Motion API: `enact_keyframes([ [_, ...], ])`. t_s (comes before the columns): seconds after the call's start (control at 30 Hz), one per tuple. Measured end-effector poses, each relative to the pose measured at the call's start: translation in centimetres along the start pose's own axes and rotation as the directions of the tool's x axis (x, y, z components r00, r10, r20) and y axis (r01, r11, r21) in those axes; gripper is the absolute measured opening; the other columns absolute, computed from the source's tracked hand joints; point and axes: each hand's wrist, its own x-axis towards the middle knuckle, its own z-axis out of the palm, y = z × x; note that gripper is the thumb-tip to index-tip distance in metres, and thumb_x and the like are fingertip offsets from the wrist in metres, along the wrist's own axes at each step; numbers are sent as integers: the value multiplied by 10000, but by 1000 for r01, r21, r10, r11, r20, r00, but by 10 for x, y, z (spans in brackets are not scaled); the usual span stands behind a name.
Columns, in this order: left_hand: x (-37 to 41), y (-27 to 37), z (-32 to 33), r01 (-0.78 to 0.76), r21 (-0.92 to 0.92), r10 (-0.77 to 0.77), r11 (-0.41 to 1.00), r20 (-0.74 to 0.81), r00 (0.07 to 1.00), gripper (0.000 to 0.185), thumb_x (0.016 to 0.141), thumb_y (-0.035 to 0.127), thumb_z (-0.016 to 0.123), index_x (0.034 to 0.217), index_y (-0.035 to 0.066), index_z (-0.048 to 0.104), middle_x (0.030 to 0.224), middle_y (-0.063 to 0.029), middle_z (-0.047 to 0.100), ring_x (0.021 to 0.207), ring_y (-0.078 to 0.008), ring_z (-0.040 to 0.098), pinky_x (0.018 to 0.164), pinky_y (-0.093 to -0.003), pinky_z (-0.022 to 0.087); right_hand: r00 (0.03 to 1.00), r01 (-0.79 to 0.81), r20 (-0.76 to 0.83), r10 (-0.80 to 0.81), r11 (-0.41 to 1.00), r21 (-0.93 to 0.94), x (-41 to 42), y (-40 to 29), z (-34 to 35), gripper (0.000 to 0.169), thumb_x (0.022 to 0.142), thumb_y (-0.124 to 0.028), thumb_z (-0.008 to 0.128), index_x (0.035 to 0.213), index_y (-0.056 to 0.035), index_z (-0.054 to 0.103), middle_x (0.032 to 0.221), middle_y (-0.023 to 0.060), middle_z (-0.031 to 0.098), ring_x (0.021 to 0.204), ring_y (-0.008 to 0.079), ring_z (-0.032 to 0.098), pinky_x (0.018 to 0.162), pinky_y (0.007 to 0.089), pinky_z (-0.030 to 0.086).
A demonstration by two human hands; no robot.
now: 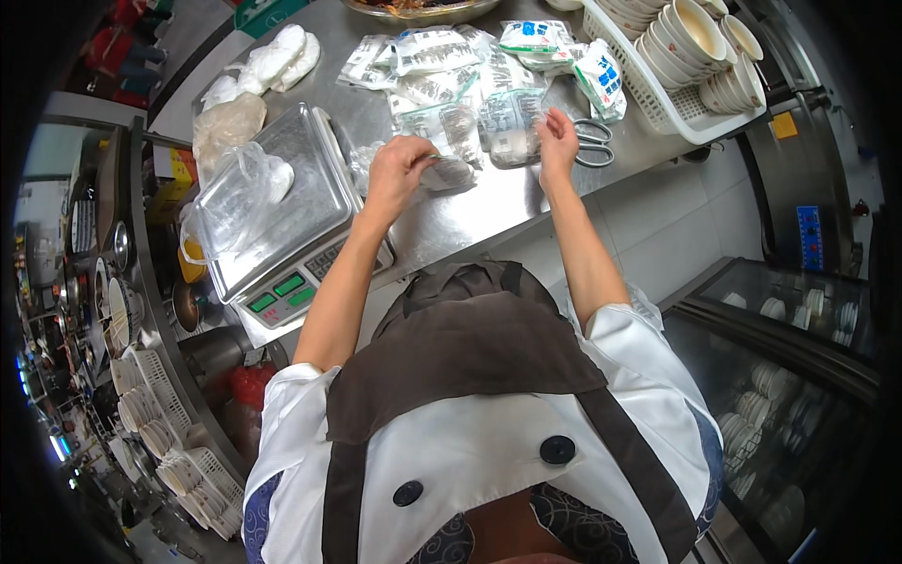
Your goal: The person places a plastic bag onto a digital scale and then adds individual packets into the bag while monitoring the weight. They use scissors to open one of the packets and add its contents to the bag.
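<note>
My left hand (402, 169) pinches the edge of a clear printed plastic packet (451, 173) lying on the steel table (486, 211). My right hand (560, 141) is at the side of a second printed packet (513, 130), its fingers partly spread; whether they grip it cannot be told. More packets (437, 53) are heaped behind both hands, and packets with blue print (599, 74) lie to the right. Steel scissors (595, 143) rest beside my right wrist. A digital scale (282, 303) stands left, its metal tray (289, 169) bearing a clear plastic bag (239, 204).
White bags (278, 60) and a tan-filled bag (229, 130) lie behind the scale. A white basket (638, 92) of stacked bowls (676, 49) stands at the right table edge. A metal basin (423, 13) is at the back. Shelves with dishes (158, 416) flank the left.
</note>
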Motion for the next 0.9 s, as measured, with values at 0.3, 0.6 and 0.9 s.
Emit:
enact_keyframes([
  [0.3,22,51,-65,-300,-282,325,911,45,945,148,709,-16,667,849,22,638,942,-54,643,883,-220,571,778,-327,459,745,-566,466,477,822,63,-85,-49,0,337,924,-246,506,1167,-13,521,1097,108,588,927,166,582,798,281,447],
  [0.6,28,89,-179,-461,-311,496,831,41,867,135,722,17,653,846,64,676,971,-16,652,1019,-200,540,902,-344,421,-56,-951,990,-130,-296,-92,-133,-108,88,709,880,-346,555,1402,-30,192,1292,179,391,1107,323,500,841,482,517],
  [0.9,-69,55,-262,-104,84,133,991,-627,767,270,782,27,627,1035,107,679,1296,-109,474,1218,-245,431,983,-353,357,28,-998,1000,5,-48,28,-180,-141,191,635,795,-69,635,1321,45,298,1325,209,391,1223,340,397,1060,506,304],
])
